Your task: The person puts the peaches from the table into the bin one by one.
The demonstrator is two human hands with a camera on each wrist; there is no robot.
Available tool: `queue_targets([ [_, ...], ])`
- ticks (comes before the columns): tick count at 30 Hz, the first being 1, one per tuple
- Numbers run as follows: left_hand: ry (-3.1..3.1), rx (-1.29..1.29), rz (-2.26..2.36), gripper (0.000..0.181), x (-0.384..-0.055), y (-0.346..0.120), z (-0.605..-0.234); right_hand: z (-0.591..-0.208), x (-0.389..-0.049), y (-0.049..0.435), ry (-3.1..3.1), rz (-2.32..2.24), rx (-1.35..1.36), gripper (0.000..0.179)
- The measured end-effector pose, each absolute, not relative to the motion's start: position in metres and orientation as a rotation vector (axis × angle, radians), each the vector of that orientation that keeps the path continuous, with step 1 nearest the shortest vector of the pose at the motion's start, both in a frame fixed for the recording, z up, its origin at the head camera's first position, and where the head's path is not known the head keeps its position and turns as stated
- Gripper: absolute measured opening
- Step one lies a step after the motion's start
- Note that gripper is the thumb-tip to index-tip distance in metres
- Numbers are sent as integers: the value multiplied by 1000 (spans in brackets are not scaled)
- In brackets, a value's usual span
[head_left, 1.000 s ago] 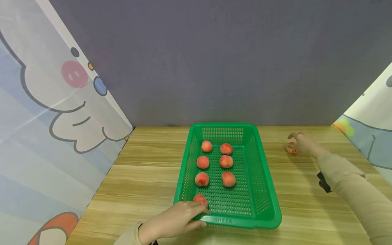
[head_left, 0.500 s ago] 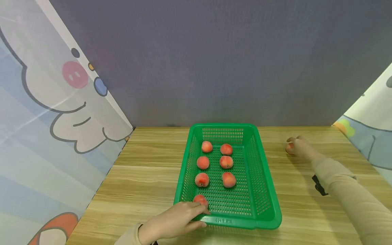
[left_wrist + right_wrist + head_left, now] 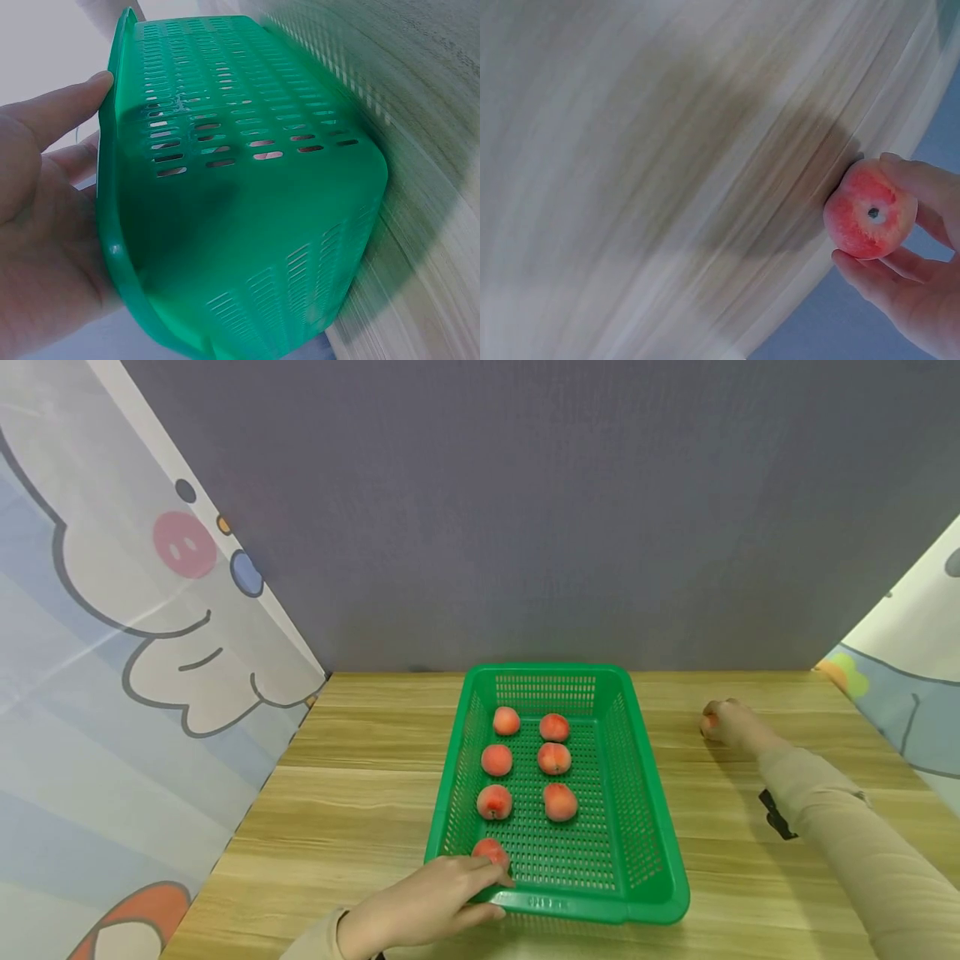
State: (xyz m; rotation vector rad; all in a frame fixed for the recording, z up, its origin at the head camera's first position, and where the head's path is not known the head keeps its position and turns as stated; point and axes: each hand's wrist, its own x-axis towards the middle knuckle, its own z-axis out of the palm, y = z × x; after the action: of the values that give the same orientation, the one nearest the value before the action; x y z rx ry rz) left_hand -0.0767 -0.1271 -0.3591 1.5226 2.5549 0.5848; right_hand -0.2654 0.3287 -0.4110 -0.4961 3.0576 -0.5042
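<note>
A green plastic basket (image 3: 570, 907) with slotted walls stands on the table. Inside it lie several reddish peaches in two columns; one of them, a peach (image 3: 490, 850) at the near left corner, is partly covered by my left hand (image 3: 423, 903). That hand grips the basket's near rim, its thumb (image 3: 82, 101) on the outer side and the fingers over the inside. To the right of the basket, my right hand (image 3: 738, 728) holds a single peach (image 3: 866, 217) between thumb and fingers. In the right wrist view this peach is close to the tabletop; whether they touch I cannot tell.
The wood-grain table (image 3: 345, 793) runs back to a grey panel (image 3: 555, 518). A cartoon-printed sheet (image 3: 150, 635) borders the left side, with another printed sheet (image 3: 911, 685) at the right.
My right hand has come down slightly to the left and its fingers have closed around the peach. My left hand and the basket stay where they were.
</note>
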Motion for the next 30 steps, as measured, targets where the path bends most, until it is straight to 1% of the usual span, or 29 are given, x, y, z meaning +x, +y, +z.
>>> queue_targets([
  [10, 2561, 1527, 591, 26, -76, -128, -360, -403, -264, 324, 3017, -482, -436, 27],
  [24, 2564, 1527, 586, 26, -76, -128, -359, -403, -262, 321, 3044, -416, -452, 28],
  [30, 2563, 1526, 573, 26, -76, -128, -358, -406, -260, 319, 3057, -346, -469, 20],
])
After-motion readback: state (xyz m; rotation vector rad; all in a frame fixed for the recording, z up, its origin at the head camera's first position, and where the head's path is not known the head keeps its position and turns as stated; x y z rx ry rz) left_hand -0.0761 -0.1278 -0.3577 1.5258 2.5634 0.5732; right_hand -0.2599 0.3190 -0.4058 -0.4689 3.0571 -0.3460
